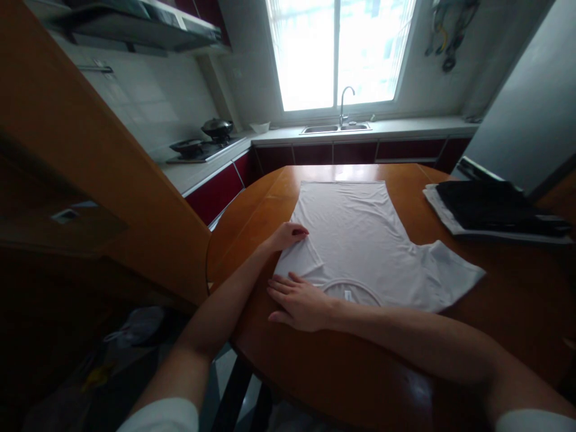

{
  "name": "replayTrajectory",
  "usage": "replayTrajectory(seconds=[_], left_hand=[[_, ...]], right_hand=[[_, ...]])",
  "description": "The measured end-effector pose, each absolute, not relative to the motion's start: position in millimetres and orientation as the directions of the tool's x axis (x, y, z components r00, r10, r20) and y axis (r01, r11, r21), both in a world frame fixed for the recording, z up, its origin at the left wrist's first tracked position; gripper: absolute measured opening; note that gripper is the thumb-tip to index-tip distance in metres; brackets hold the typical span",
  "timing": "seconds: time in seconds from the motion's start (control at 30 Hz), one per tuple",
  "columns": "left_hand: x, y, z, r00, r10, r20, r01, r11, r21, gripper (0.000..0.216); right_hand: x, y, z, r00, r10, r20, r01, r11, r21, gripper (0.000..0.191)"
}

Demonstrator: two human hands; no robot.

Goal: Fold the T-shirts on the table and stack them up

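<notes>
A white T-shirt [360, 234] lies spread on the wooden table, its collar toward me and its hem toward the window. Its left sleeve is folded in over the body, while the right sleeve sticks out to the side. My left hand [290, 236] is closed, its fingers pinching the cloth at the folded sleeve's edge. Across the near left shoulder, beside the collar, my right hand [303, 302] rests flat with fingers stretched out, partly on the shirt and partly on the table.
A stack of folded dark and white clothes [490, 210] sits at the right of the oval table [252, 222]. Beyond are a counter with a sink [335, 128] and a stove with a wok [217, 127]. A wooden panel [148, 198] stands close on the left.
</notes>
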State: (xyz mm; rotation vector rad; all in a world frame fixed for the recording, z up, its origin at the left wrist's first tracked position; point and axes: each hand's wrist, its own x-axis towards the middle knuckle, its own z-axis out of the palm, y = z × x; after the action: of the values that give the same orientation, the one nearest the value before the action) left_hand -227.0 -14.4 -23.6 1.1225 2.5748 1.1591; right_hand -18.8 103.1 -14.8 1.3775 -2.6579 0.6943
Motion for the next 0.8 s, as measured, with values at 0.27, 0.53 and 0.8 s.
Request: replayTrajectory(seconds=[0.27, 0.53, 0.8], left_hand=[[-225.7, -14.4, -21.2, -0.738, 0.639, 0.217, 0.589, 0.451, 0.671, 0.023], [-227.1, -12.6, -25.3, -0.736, 0.646, 0.203, 0.575, 0.438, 0.691, 0.022], [-228.4, -13.9, -27.5, -0.729, 0.652, 0.208, 0.581, 0.430, 0.691, 0.022]], right_hand=[[-19.2, 102.8, -16.7, -0.598, -0.755, 0.270, -0.789, 0.497, -0.361, 0.065], [-18.9, 103.2, -14.7, -0.603, -0.753, 0.264, -0.784, 0.499, -0.369, 0.063], [-20.2, 103.7, -17.0, -0.597, -0.757, 0.266, -0.788, 0.494, -0.367, 0.063]])
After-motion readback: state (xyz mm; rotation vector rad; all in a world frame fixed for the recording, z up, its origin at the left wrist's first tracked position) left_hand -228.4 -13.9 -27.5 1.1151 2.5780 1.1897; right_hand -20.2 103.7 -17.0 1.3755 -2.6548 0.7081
